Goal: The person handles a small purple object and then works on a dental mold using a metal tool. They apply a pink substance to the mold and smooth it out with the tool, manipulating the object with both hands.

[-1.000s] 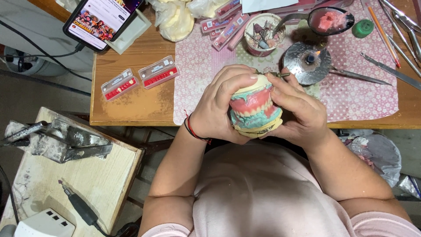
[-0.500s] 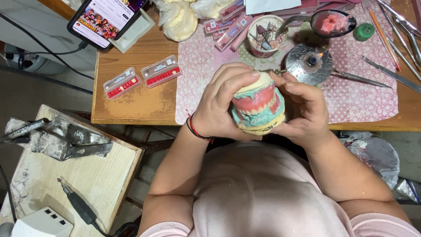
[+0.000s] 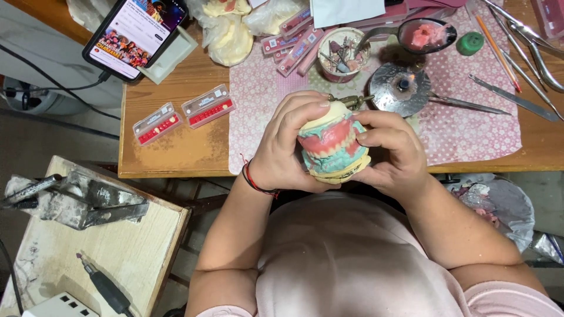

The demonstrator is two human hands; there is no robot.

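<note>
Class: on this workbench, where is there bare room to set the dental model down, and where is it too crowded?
Free: the pink cloth just ahead of the hands, between the tooth-card boxes and the small burner; also the bare wood near the bench's front edge. Crowded: the far edge around the bur cup and the metal instruments.

Wooden workbench (image 3: 176,147), lower pale side table (image 3: 117,246), grey floor (image 3: 53,135)

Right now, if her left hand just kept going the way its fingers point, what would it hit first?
The left hand is already wrapped on the dental model, fingers pointing across toward the right hand. Pushed straight on, it would likely press into that model first.
</note>
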